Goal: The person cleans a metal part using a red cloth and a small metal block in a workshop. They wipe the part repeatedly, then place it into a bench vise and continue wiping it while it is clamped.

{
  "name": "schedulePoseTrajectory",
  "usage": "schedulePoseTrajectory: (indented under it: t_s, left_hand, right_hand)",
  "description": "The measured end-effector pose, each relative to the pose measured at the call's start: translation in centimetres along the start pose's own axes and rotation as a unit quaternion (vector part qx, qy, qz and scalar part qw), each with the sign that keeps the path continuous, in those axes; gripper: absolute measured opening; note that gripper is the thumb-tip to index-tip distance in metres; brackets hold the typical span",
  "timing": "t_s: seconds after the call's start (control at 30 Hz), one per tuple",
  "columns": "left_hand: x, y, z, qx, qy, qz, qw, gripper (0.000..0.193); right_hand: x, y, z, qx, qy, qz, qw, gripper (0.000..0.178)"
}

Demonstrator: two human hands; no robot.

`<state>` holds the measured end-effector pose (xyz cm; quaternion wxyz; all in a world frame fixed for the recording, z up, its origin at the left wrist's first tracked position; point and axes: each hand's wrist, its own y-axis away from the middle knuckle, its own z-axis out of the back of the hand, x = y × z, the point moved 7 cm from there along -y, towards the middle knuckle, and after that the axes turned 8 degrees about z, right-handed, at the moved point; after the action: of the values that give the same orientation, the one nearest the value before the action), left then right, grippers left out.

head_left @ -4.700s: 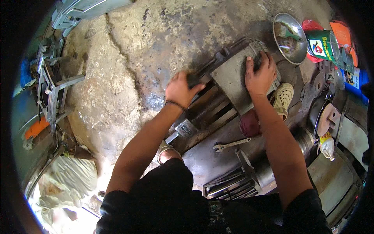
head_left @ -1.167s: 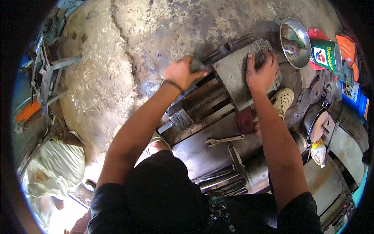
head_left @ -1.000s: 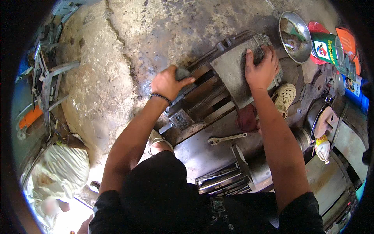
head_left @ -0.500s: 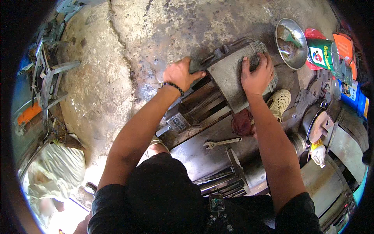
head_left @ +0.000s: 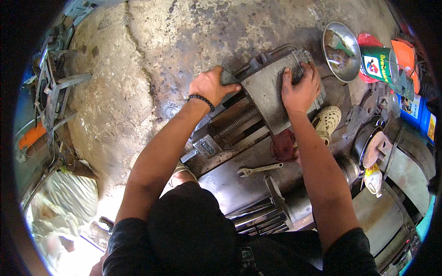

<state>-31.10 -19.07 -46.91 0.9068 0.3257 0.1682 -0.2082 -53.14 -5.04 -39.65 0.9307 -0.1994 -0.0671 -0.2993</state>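
Observation:
A heavy machine vise-like slide (head_left: 235,122) with a threaded screw lies on the floor in front of me. On its far right end sits a broad grey metal block (head_left: 267,92). My right hand (head_left: 301,92) bears on this block, thumb apart and fingers bent over its upper part. The fingers of my left hand (head_left: 206,87) wrap round a dark grey piece (head_left: 229,77) at the slide's far edge, with the thumb stretched toward the block. What lies under the left palm is hidden. Below the block is a dark red cloth (head_left: 282,145), partly covered by my right forearm.
An adjustable wrench (head_left: 260,169) lies on a metal surface nearer me. A beige clog (head_left: 328,122) stands right of the block. Farther right are a metal bowl (head_left: 341,51) holding a brush, a green can (head_left: 380,64) and a blue container (head_left: 411,110). A metal frame (head_left: 60,92) stands left.
The whole view has shifted slightly left. Both hands keep their places on the grey block and the dark grey piece, with hardly any visible movement.

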Motion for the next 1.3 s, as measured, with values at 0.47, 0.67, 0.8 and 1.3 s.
schedulePoseTrajectory:
  t_s: [0.47,0.67,0.8,1.3]
  left_hand:
    - [-0.2,-0.6,1.0,0.035,-0.033,-0.010,0.999,0.070]
    - [-3.0,-1.9,1.1,0.085,-0.083,-0.135,0.984,0.062]
    - [-3.9,-3.8,1.2,0.167,-0.078,-0.194,0.964,0.056]
    - [-2.1,-4.3,0.4,0.116,0.013,-0.167,0.979,0.052]
  right_hand:
    - [-0.1,0.0,0.0,0.002,0.000,-0.007,1.000,0.058]
    - [0.0,0.0,0.1,-0.001,-0.005,-0.005,1.000,0.057]
    - [0.0,-0.1,0.2,-0.001,-0.006,0.005,1.000,0.057]
    - [0.1,-0.2,0.3,0.009,0.000,-0.006,1.000,0.056]
